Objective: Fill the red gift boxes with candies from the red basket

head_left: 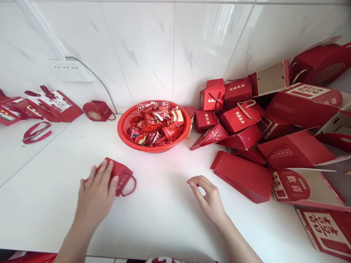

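My left hand (98,182) lies over a small red candy box (123,179), fingers wrapped round its far side and thumb along its near side. The box rests tilted on the white counter, its red loop handle pointing right. The hand covers the box's left part. To the right, my right hand (205,195) hovers above the counter, thumb and forefinger curled together in a loose pinch with nothing visible in them. Beyond both hands stands a red plastic basket (120,128) heaped with red-wrapped candies (156,122).
Many red gift boxes (241,179) crowd the right side, some stacked. Along the wall at left sit a round-fronted red box (97,110), more red boxes (59,106) and a ribbon loop (37,133). A grey cable (95,76) hangs from the wall socket (70,70).
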### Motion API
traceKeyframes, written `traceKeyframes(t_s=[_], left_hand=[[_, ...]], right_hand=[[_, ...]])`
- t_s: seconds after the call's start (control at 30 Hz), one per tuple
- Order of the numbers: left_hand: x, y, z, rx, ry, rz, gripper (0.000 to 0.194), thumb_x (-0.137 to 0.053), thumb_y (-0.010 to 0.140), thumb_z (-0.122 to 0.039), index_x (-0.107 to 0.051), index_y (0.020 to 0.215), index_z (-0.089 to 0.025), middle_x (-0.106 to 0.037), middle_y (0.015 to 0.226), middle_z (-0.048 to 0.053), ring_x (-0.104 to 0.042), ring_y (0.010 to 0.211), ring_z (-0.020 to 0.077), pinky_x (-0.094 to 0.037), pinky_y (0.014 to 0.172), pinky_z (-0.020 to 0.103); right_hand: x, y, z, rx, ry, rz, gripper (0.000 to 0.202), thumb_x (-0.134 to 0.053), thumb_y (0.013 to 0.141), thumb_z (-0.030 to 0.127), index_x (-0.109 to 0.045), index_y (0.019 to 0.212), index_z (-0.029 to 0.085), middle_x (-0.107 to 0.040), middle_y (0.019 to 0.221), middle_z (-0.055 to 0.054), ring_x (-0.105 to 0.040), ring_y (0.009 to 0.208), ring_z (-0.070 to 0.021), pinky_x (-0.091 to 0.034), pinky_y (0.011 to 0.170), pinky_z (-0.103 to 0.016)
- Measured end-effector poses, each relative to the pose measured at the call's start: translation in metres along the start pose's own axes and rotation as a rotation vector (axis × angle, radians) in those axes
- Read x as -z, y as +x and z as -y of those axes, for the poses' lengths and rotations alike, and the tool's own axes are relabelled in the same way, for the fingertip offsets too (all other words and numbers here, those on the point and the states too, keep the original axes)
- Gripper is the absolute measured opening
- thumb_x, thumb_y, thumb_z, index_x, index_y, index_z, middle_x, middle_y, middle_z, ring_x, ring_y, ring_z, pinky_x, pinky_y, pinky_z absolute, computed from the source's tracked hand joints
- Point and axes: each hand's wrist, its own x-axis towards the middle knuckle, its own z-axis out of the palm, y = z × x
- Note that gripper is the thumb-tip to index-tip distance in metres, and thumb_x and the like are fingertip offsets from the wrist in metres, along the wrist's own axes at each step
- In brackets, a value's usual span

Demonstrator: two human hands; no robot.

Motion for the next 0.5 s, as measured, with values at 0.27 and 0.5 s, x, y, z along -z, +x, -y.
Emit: traceKeyframes(t_s=[0.27,0.5], left_hand=[[-0.002,0.178,0.123,0.302,-0.109,0.075,0.066,-0.021,0.101,-0.050,-0.028,0.152,-0.008,-0.019,0.161,0.017,-0.014,0.148,0.0380,-0.009,0.108,0.074],[-0.014,0.278,0.150,0.340,-0.205,0.057,0.070,-0.028,0.102,-0.050,-0.023,0.151,-0.001,-0.016,0.160,0.022,-0.008,0.147,0.0396,-0.010,0.107,0.073]], right_hand=[[-0.003,-0.002,-0.002,0.034,-0.060,0.056,0.016,-0.047,0.099,0.023,-0.063,0.098,0.024,-0.064,0.094,-0.005,-0.063,0.085,-0.0188,-0.048,0.072,-0.030],[-0.011,0.001,-0.011,0.016,-0.091,0.144,0.017,-0.045,0.100,0.024,-0.061,0.095,0.024,-0.063,0.092,-0.005,-0.063,0.082,-0.0178,-0.050,0.072,-0.029]])
